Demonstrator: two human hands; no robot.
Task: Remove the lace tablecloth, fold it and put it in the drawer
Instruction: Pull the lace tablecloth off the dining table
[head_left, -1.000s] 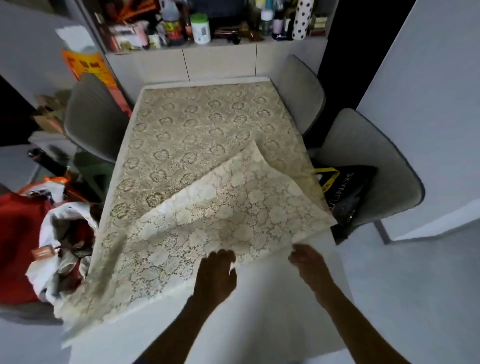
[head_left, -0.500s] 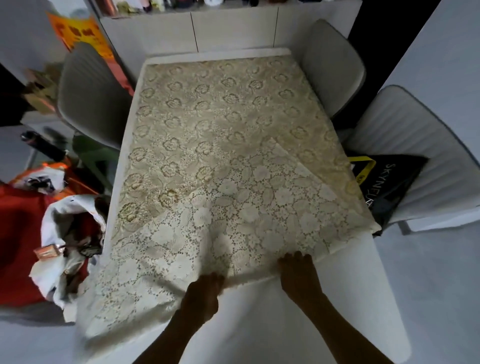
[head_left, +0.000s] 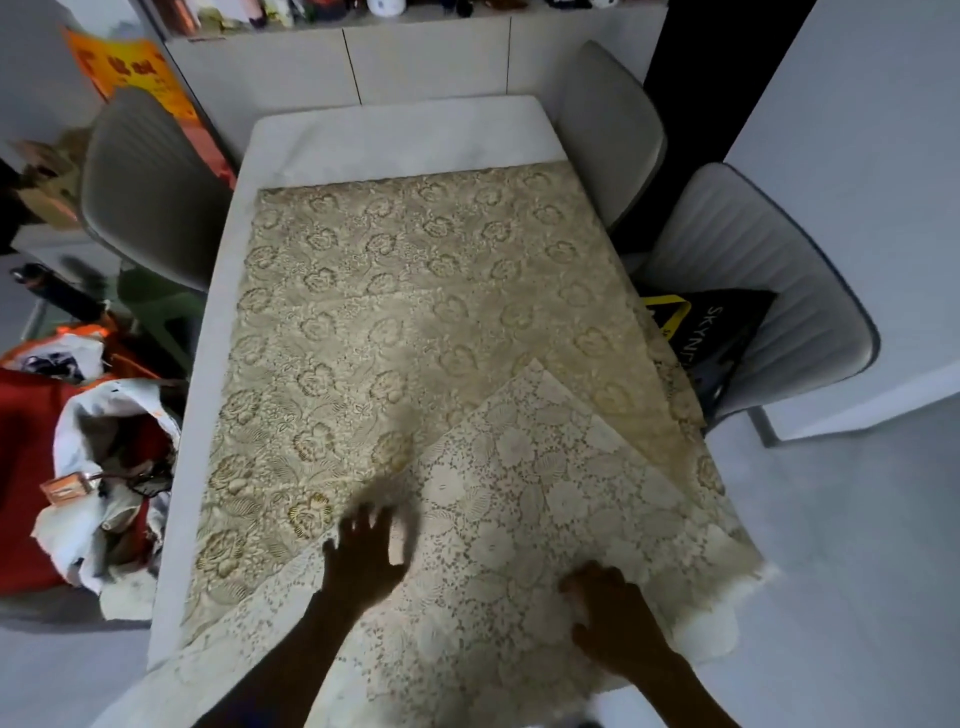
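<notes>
My left hand (head_left: 363, 558) lies flat, open; right hand (head_left: 613, 613) seemingly pinches the cloth (head_left: 415, 291), overhanging the bench's (head_left: 395, 137) near-right corner—it could slide off.

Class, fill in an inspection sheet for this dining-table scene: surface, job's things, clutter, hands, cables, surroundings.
Surface: white table, its far strip bare, the rest under cloth.
Job's things: lace tablecloth lies on the table, its near part folded over showing the paler underside; its near right edge hangs over the table corner. No drawer in view.
Clutter: red and white bags on the floor at left; black bag on the near right chair.
Hands: left hand flat on the cloth, fingers spread; right hand presses the folded part near the table edge.
Cables: nothing seen.
Surroundings: three grey chairs, one at left; white cabinet behind.
</notes>
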